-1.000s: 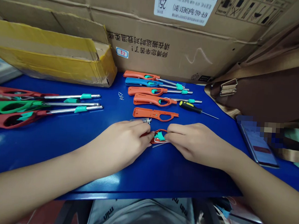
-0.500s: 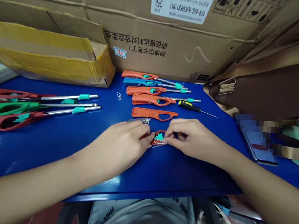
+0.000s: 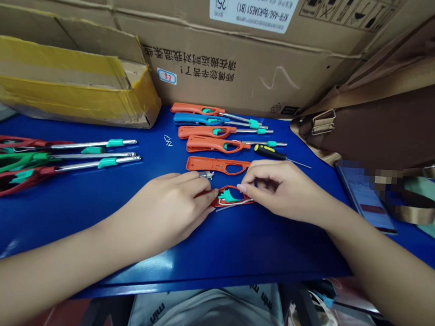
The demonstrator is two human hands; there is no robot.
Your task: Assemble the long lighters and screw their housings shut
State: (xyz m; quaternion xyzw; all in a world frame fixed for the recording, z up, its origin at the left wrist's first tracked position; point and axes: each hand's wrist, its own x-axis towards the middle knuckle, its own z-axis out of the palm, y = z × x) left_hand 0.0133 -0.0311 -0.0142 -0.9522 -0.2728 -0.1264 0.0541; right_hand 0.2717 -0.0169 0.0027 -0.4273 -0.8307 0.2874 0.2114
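Flat on the blue table lies an opened orange lighter shell (image 3: pixel 217 202), with a teal trigger (image 3: pixel 230 197) seated in its loop and a white wire (image 3: pixel 242 202) along its lower edge. My left hand (image 3: pixel 180 200) is closed on the shell's rear end and hides it. At the front end, my right hand (image 3: pixel 280 189) has thumb and forefinger pinched together by the loop's rim; what lies between them is hidden. A small clear fuel tank (image 3: pixel 206 174) with a metal valve rests beyond my left fingers. Behind it lies another orange half shell (image 3: pixel 217 166).
Several lighters (image 3: pixel 206 132) lie in a row beyond, beside a black-yellow screwdriver (image 3: pixel 270 152). Small screws (image 3: pixel 167 141) lie left of them. More lighters (image 3: pixel 88 160) are at far left. Cardboard boxes (image 3: pixel 193 83) line the back; a phone (image 3: pixel 364 199) and brown bag (image 3: pixel 382 119) are right.
My right fingers have moved off the trigger to the loop's front rim. More of the trigger and the white wire now show. My left hand still holds the shell; the view has shifted slightly.
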